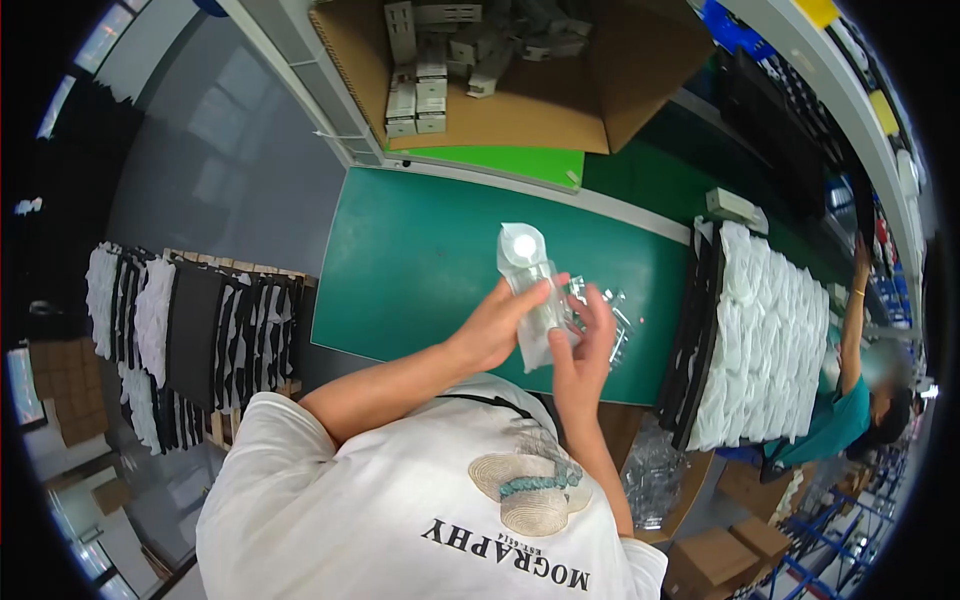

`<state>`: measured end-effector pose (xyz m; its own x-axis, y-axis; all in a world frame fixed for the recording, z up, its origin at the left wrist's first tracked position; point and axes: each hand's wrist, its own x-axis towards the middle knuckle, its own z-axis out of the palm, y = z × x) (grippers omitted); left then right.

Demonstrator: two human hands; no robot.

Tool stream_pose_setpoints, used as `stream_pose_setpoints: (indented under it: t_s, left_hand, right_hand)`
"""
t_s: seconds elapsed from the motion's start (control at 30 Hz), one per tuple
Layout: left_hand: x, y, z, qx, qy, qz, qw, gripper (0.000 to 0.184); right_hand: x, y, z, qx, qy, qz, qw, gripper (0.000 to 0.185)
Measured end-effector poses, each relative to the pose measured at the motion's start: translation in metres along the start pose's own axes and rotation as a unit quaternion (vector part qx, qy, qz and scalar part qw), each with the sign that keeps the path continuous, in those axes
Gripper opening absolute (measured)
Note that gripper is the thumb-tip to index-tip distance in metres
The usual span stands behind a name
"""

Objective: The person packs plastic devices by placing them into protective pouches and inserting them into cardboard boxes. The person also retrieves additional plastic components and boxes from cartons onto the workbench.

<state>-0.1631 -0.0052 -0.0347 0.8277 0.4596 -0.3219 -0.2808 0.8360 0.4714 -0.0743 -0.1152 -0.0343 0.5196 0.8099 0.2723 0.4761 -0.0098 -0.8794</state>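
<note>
Over the green table [420, 265], both my hands are on a clear plastic package [535, 350] with a round white part at its far end. My left hand [492, 325] grips the package from its left side, thumb on top. On the other side, my right hand [585, 345] has its fingers curled against the package. Just right of my right hand, several small clear plastic pieces [622, 325] lie on the table.
A cardboard box [500, 133] of small white boxes stands beyond the table. Stacked white-wrapped items [765, 340] are at the right, more stacks [195, 320] at the left. A clear plastic pile [652, 480] lies lower right. Another person [835, 425] reaches up at far right.
</note>
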Motion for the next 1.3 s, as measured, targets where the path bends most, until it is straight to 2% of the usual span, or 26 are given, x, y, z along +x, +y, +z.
stream_pose_setpoints:
  t_s: [0.03,0.1,0.13,0.23,0.3,0.33,0.37,0.43,0.47,0.5,0.53,0.6,0.63,0.73,0.77,0.87,0.93,1.0,1.03,1.1,1.23,1.3]
  left_hand:
    - [0.001,-0.003,-0.001,0.001,0.004,0.006,1.0,0.055]
    - [0.006,-0.008,-0.003,0.116,0.014,0.04,0.992,0.056]
    - [0.009,-0.008,-0.005,0.173,0.019,0.056,0.983,0.056]
    - [0.019,-0.003,-0.014,0.224,0.024,0.043,0.973,0.057]
    - [0.028,0.014,-0.017,0.251,0.029,0.037,0.967,0.059]
    - [0.031,0.038,-0.02,0.44,-0.045,0.009,0.897,0.061]
    - [0.038,0.062,-0.025,0.61,-0.116,-0.022,0.784,0.063]
    - [0.07,0.116,-0.048,0.769,-0.078,0.086,0.629,0.065]
    - [0.09,0.143,-0.057,0.787,0.087,0.089,0.604,0.059]
    - [0.118,0.176,-0.072,0.778,0.141,0.213,0.575,0.061]
    - [0.146,0.203,-0.081,0.776,0.279,0.26,0.503,0.06]
    - [0.192,0.246,-0.075,0.766,0.391,0.263,0.438,0.067]
    - [0.211,0.257,-0.078,0.767,0.39,0.264,0.436,0.067]
    - [0.256,0.267,-0.101,0.766,0.482,0.158,0.395,0.068]
    - [0.26,0.268,-0.108,0.767,0.481,0.16,0.394,0.068]
    - [0.247,0.271,-0.126,0.761,0.402,0.067,0.505,0.073]
    - [0.204,0.245,-0.117,0.726,0.337,0.147,0.581,0.072]
    - [0.159,0.211,-0.108,0.661,0.265,0.189,0.676,0.075]
    - [0.14,0.195,-0.102,0.66,0.263,0.185,0.679,0.075]
    - [0.105,0.163,-0.088,0.494,0.137,0.147,0.846,0.076]
    - [0.056,0.113,-0.055,0.491,0.078,0.124,0.859,0.076]
    - [0.037,0.099,-0.028,0.615,0.057,0.123,0.777,0.07]
  right_hand:
    - [0.005,0.001,0.0,0.066,-0.016,0.051,0.996,0.054]
    - [0.015,0.003,0.003,0.194,-0.047,0.154,0.968,0.053]
    - [0.018,0.005,0.006,0.198,-0.051,0.152,0.967,0.053]
    - [0.022,0.015,0.018,0.336,-0.005,0.251,0.908,0.051]
    - [0.03,0.028,0.015,0.358,0.0,0.262,0.896,0.051]
    - [0.035,0.035,0.01,0.377,0.009,0.274,0.885,0.05]
    - [0.039,0.043,0.005,0.395,0.02,0.285,0.873,0.05]
    - [0.048,0.06,-0.008,0.402,0.035,0.29,0.868,0.049]
    - [0.053,0.068,-0.015,0.405,0.05,0.295,0.864,0.048]
    - [0.056,0.074,-0.019,0.409,0.064,0.301,0.859,0.047]
    - [0.059,0.079,-0.022,0.411,0.063,0.301,0.858,0.047]
    - [0.064,0.085,-0.025,0.414,0.099,0.311,0.85,0.045]
    - [0.066,0.087,-0.027,0.414,0.118,0.316,0.845,0.044]
    - [0.072,0.081,-0.031,0.425,0.11,0.319,0.84,0.044]
    - [0.074,0.08,-0.031,0.431,0.106,0.32,0.837,0.045]
    - [0.075,0.08,-0.035,0.429,0.108,0.309,0.842,0.045]
    - [0.072,0.079,-0.038,0.426,0.11,0.308,0.844,0.045]
    - [0.069,0.077,-0.043,0.398,0.104,0.313,0.856,0.046]
    - [0.068,0.075,-0.046,0.383,0.1,0.315,0.863,0.047]
    - [0.063,0.067,-0.049,0.378,0.096,0.311,0.867,0.047]
    - [0.064,0.042,-0.058,0.378,0.104,0.266,0.881,0.047]
    - [0.065,0.025,-0.068,0.378,0.124,0.247,0.884,0.048]
